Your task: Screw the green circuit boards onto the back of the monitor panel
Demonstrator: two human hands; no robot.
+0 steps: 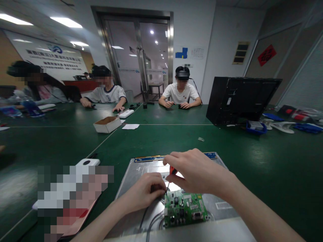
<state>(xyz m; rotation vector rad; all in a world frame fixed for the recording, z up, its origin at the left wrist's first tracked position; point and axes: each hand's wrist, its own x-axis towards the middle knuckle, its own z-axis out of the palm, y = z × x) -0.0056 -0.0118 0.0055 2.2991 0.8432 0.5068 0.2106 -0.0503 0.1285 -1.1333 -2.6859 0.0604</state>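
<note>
A silver metal panel [141,174] lies on the green table in front of me, with a green circuit board [185,208] mounted on its near part and a blue strip [148,158] along its far edge. My right hand [196,171] is closed round a small screwdriver [169,179] with a red handle; its tip points down at the board's top left corner. My left hand [145,191] is curled, its fingertips pinched beside the screwdriver tip. Grey cables [148,222] run from under the left hand.
A white device [88,162] and a blurred-out item lie to my left. An open cardboard box [107,124] and a paper slip [130,126] sit further off. A black monitor shell [239,99] stands at the right. Three people sit along the table's far and left sides.
</note>
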